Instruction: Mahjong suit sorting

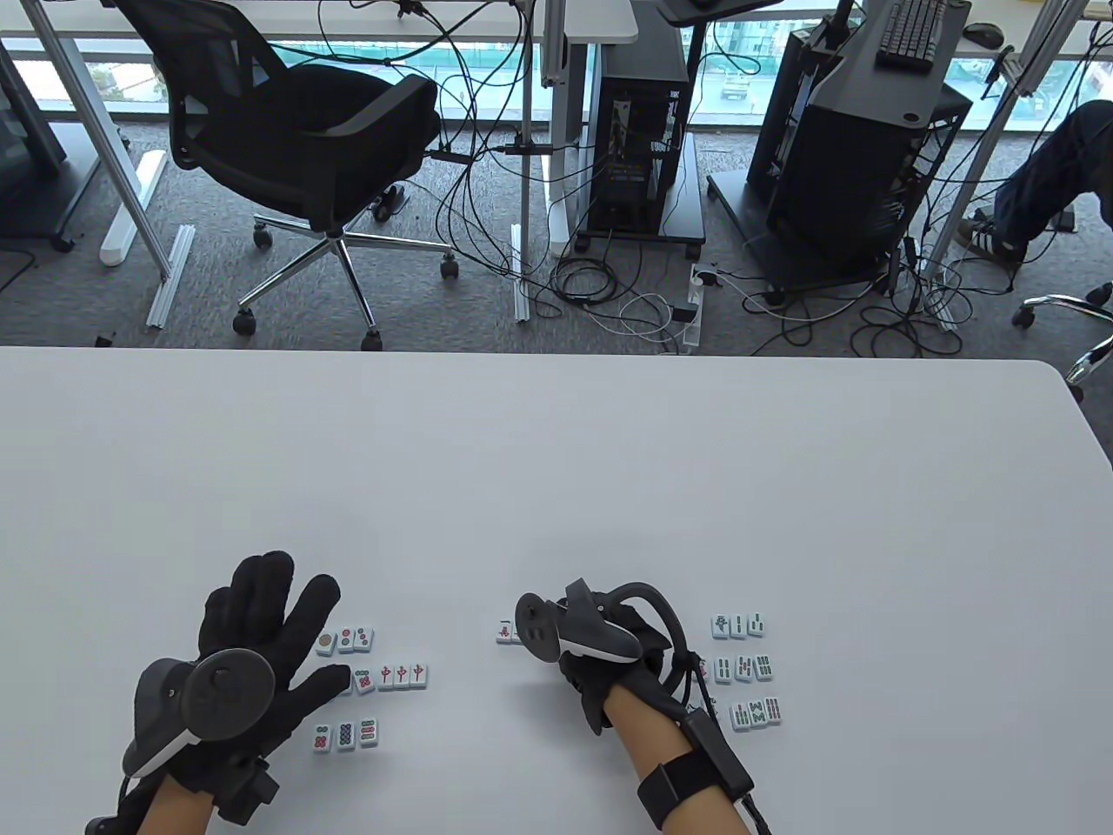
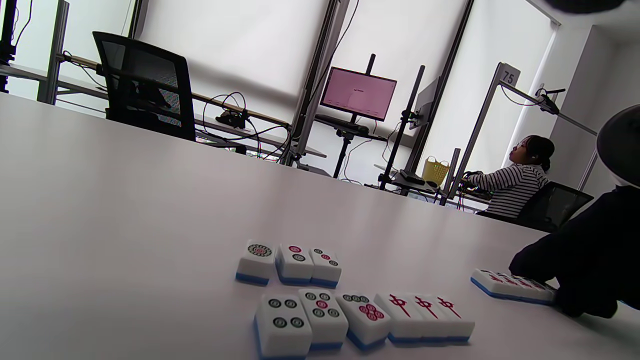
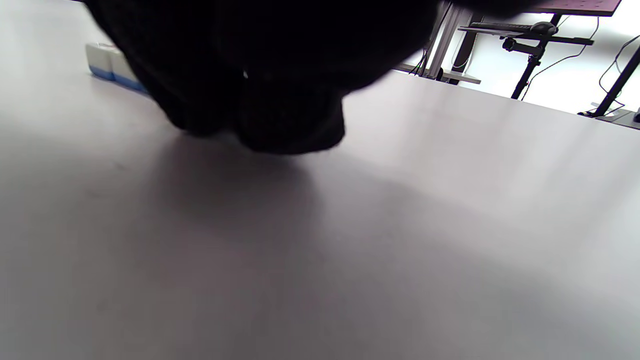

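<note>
Table view: knit-gloved right hand [image 1: 578, 648] on glossy rectangular tiles [image 1: 506, 632].

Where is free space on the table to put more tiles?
Free: the whole far half of the table, and the near strip between the red-character row and the right hand. Crowded: beside the left hand, and the bamboo tiles on the right.

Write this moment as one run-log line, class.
left hand: open, beside dot tiles | right hand: at red-character tiles, grip hidden | bamboo tiles: grouped right

Face-up mahjong tiles [image 2: 320, 295] on table [image 2: 125, 200]
</note>
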Available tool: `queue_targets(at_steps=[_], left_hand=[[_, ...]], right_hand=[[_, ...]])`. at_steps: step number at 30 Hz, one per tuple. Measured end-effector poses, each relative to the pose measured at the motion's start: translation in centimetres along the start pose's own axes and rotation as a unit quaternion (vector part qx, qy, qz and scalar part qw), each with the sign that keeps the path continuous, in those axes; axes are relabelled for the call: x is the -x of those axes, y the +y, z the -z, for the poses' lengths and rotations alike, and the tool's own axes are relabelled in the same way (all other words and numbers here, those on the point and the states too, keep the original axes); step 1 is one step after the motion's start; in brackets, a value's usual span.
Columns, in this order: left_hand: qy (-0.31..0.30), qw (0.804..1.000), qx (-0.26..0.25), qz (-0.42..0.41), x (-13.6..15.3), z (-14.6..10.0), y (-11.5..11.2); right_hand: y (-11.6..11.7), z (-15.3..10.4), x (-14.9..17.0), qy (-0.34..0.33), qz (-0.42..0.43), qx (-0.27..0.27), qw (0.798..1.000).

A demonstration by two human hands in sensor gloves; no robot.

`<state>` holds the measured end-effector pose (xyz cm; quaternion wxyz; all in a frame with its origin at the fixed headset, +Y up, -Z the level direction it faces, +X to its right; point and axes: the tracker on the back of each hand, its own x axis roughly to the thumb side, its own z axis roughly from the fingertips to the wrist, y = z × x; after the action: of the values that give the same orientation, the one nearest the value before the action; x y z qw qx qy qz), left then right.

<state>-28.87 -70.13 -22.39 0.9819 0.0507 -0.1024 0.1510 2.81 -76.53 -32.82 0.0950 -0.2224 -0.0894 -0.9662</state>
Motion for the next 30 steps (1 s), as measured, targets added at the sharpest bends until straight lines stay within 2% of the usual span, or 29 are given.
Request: queue_targets(at_steps=[3, 6, 11, 14, 17, 22, 30], left_hand=[[0.001, 1.0, 0.0, -0.001, 0.0, 0.0, 0.0], [0.002, 1.0, -0.001, -0.002, 0.1, 0.0, 0.0], [0.001, 1.0, 0.001, -0.001, 0.1, 0.0, 0.0], [0.001, 1.0, 0.001, -0.001, 0.1, 0.0, 0.0], [0.002, 1.0, 0.001, -0.001, 0.1, 0.0, 0.0], [0.003, 1.0, 0.005, 0.0, 0.1, 0.0, -0.2], [0.004, 1.0, 0.013, 0.004, 0.0, 0.0, -0.3]], right_hand=[[-0.1, -0.4, 0.2, -0.003, -0.012, -0.01, 1.0], [-0.8, -1.2, 1.1, 0.0, -0.015, 0.006, 1.0], [-1.9, -3.0, 4.4, 0.04, -0.009, 0.005, 0.999], [-1.9, -4.4, 7.0, 0.074, -0.018, -0.016, 0.997], [-1.2, -5.9, 9.0, 0.104, -0.022, -0.044, 0.993], [0.7, -7.5, 10.6, 0.118, -0.022, -0.088, 0.989], [2.5, -7.1, 10.3, 0.101, -0.031, -0.079, 0.991]])
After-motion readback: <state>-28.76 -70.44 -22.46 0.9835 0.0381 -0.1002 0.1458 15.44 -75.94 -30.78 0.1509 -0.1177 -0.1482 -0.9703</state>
